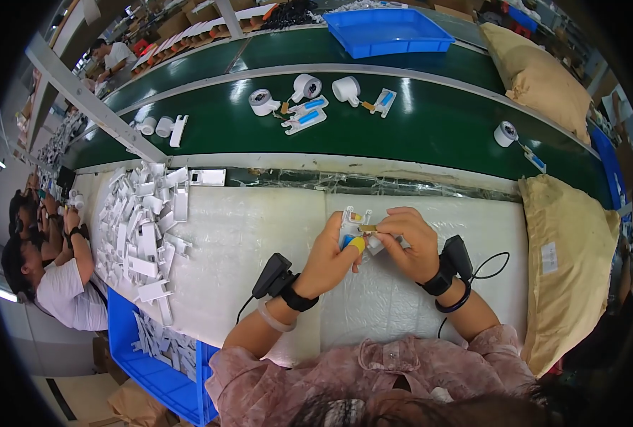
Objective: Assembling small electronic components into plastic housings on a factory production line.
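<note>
Above the desk (pixel 252 245), near its far edge, my left hand (pixel 323 257) grips the white housing (pixel 346 222); my right hand (pixel 412 243) pinches the brown strip (pixel 367 228) (likely flexible). Brace the former; avoid creasing the latter.

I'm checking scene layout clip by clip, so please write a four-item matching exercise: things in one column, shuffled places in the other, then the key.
1. Shallow blue plastic tray
2. Heap of white plastic casings
3. Large tan sack
4. Small white plastic piece

A. On the left part of the pale-covered table
B. Between the left hand and the right hand
C. Near the top of the picture
D. Along the table's right edge

Pairs: 1-C, 2-A, 3-D, 4-B
</note>
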`<state>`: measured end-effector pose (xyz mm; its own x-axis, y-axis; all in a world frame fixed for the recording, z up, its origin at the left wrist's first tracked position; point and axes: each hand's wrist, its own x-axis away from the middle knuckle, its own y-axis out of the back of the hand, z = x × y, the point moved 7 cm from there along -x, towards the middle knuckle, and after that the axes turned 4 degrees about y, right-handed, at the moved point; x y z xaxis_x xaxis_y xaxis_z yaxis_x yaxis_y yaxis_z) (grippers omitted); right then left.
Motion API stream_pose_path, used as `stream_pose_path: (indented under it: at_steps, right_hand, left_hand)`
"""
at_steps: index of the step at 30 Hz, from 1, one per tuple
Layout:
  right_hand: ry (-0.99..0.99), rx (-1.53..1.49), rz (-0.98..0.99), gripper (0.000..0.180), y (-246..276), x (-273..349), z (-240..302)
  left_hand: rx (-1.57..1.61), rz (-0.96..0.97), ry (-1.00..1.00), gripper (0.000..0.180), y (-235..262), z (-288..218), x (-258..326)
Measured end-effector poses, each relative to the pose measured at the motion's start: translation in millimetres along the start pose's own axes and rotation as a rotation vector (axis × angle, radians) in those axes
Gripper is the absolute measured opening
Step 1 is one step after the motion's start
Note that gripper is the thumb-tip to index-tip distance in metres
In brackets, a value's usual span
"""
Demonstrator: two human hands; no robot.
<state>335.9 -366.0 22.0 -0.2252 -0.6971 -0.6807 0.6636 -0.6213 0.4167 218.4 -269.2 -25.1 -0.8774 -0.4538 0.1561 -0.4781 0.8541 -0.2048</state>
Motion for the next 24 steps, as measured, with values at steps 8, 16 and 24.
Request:
stream_pose_path:
  at_steps: [8,16,24]
  right_hand:
    - [0.145,0.013,0.066,0.02,-5,-1,11]
    - [0.181,0.048,0.014,0.028,-2,-1,10]
    - [0.197,0.127,0.034,0.023,-3,-3,17]
  left_hand:
    - [-0.13,-0.015,-0.022,0.034,-1,1,3]
    - [-0.209,-0.049,-0.066,0.031,-4,-6,6]
    - [-0.338,-0.017,-0.09,0.042,-6,-8,7]
